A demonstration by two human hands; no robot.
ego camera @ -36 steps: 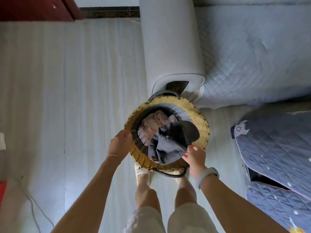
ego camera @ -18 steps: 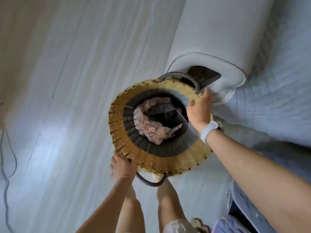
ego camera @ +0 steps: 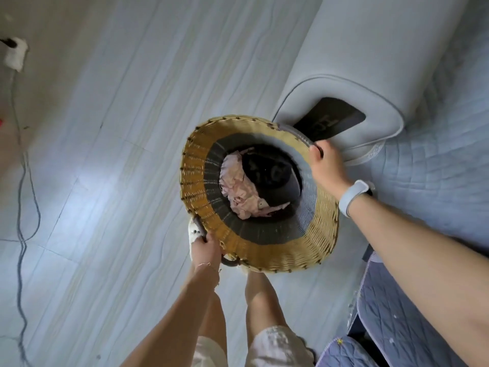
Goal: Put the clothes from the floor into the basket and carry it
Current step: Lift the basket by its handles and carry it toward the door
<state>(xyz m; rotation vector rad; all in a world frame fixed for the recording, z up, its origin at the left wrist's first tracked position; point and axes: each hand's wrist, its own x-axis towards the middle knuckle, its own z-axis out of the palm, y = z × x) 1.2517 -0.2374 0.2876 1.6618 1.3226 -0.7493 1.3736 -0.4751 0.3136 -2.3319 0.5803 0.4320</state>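
Observation:
A round woven basket (ego camera: pixel 201 181), yellow at the rim and dark grey inside, sits in front of my legs. Inside it lie a pink garment (ego camera: pixel 238 192) and a dark garment (ego camera: pixel 270 173). My left hand (ego camera: pixel 206 250) is closed around the dark handle at the basket's near side. My right hand (ego camera: pixel 328 168), with a pale band on the wrist, grips the dark handle at the far side.
A grey sofa arm (ego camera: pixel 370 62) with a dark panel stands right behind the basket. Quilted grey cushions (ego camera: pixel 428 170) and blue quilted covers (ego camera: pixel 397 308) lie to the right. A cable (ego camera: pixel 23 181) runs along the pale floor at the left.
My right hand went from the dark garment at the basket's near rim to the far handle and closed on it. My left hand shifted onto the near handle. The view swung left.

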